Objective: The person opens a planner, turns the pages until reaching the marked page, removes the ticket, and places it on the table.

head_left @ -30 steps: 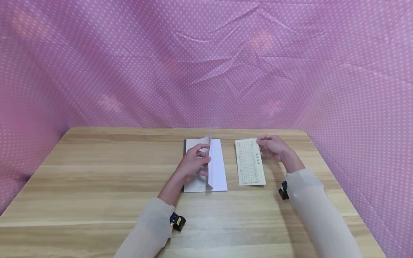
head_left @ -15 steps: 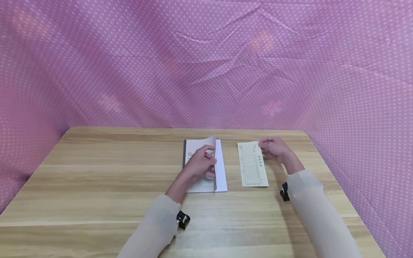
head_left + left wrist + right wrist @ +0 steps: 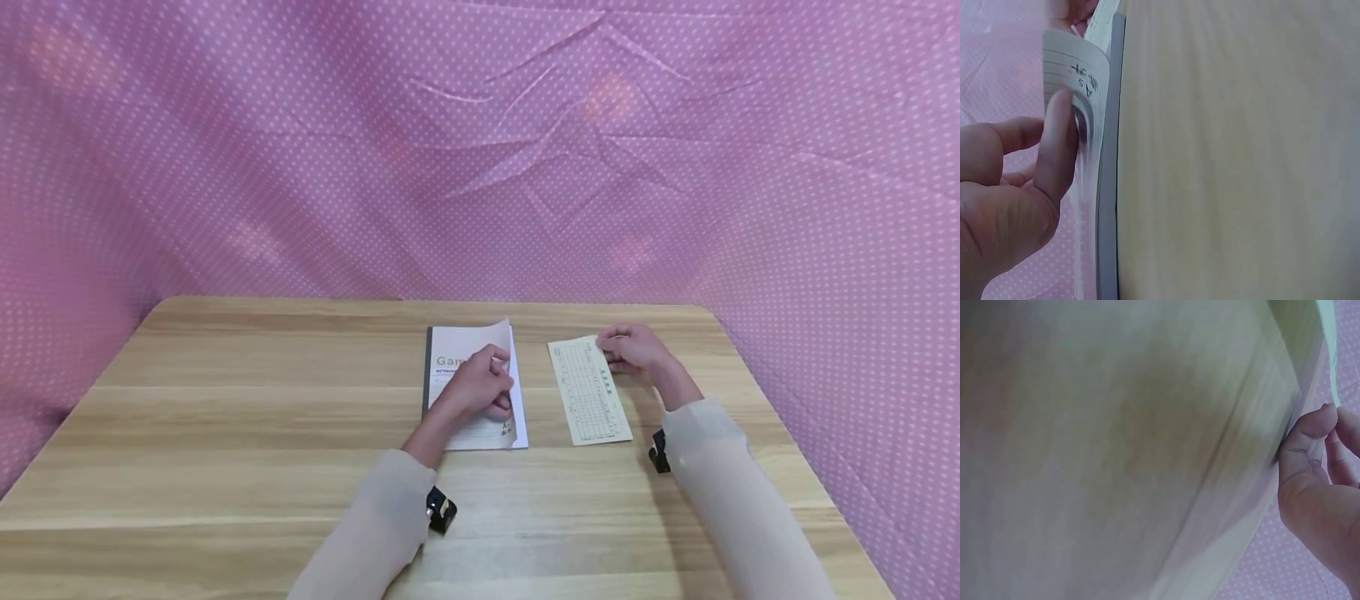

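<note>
A thin notebook [image 3: 453, 343] with a pale printed cover and a dark spine strip lies on the wooden table. My left hand [image 3: 478, 383] pinches the cover's right edge, holding it slightly raised so a strip of white page shows beneath. In the left wrist view the cover [image 3: 1072, 57] curves up between thumb and fingers. To the right, my right hand [image 3: 636, 352] grips the top right corner of a pale yellow printed form slip [image 3: 588, 396], which slants toward me. The right wrist view shows thumb and finger pinching the slip's edge [image 3: 1330, 350].
The wood-grain table [image 3: 225, 467] ends at a rounded back edge. Behind it and along both sides hangs a pink polka-dot cloth [image 3: 480, 167]. A small black camera [image 3: 441, 510] sits at the left wrist, another black camera [image 3: 659, 452] at the right.
My left hand has swung the notebook cover rightward and down, over the white pages. The slip in my right hand has tilted, its lower end shifting right and toward me.
</note>
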A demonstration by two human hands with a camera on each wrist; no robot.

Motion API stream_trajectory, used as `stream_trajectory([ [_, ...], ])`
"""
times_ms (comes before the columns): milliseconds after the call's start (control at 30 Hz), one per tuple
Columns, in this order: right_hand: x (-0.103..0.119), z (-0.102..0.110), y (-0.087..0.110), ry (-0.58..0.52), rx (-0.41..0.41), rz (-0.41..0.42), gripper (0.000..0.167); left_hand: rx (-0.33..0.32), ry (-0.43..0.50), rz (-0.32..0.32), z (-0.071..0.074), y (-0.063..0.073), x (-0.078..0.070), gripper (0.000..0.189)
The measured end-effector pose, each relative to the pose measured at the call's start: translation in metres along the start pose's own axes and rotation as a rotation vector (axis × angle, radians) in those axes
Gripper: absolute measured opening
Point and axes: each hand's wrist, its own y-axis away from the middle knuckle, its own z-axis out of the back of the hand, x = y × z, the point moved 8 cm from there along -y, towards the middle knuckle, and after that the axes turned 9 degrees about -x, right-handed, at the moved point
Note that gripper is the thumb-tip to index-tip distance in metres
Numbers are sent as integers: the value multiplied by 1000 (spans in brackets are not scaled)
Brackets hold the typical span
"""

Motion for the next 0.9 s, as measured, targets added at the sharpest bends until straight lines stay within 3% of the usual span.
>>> stream_trajectory([
  [300,-1,-1,0,17,-6,-12,31,-2,-180,-48,-13,-4,-3,46],
  [633,-3,3,-1,121,-43,8,36,-73,-323,-57,-17,-5,-5,51],
  [900,-1,0,-3,230,-64,67,30,-96,-298,-41,-16,-5,-4,54],
])
